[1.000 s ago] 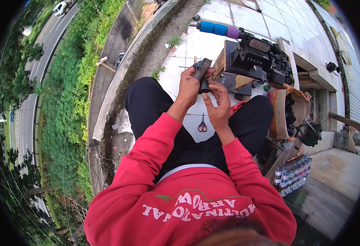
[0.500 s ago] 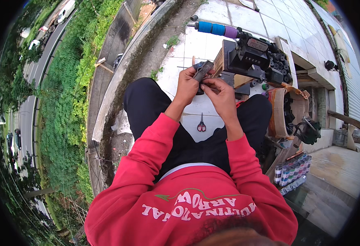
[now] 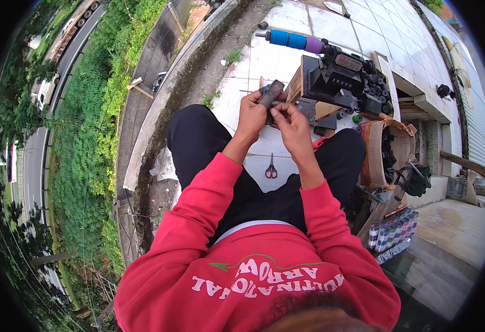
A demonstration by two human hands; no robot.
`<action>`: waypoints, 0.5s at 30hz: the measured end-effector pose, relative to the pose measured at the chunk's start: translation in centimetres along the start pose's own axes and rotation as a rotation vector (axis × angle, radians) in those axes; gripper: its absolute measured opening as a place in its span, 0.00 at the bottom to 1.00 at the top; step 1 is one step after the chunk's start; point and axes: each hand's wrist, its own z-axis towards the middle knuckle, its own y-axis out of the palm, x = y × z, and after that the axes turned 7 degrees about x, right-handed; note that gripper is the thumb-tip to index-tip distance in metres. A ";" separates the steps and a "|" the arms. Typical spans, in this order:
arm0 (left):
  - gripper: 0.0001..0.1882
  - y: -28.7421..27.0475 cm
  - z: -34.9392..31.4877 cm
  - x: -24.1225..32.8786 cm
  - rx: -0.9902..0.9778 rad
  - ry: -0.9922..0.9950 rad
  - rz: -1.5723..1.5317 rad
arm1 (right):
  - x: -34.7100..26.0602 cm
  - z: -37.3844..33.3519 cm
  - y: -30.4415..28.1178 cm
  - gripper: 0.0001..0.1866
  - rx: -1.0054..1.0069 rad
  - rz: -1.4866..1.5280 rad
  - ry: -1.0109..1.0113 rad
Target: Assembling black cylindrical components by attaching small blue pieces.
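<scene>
Plainly, the left hand point(image 3: 251, 116) clasps a rough, dark tubular piece point(image 3: 271, 94); the right hand point(image 3: 294, 124) pinches its side.

The bare right hand point(image 3: 293, 123), thumb spread a second ago, now sits higher, pinching at the dark grey tube-like piece point(image 3: 271, 95). A white boxy vehicle point(image 3: 45, 92) now appears along the grey asphalt road point(image 3: 34, 156).
</scene>
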 end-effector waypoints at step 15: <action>0.06 -0.6 0.0 0.8 0.030 -0.171 0.027 | -2.0 -1.0 -1.1 0.06 -0.044 0.191 0.226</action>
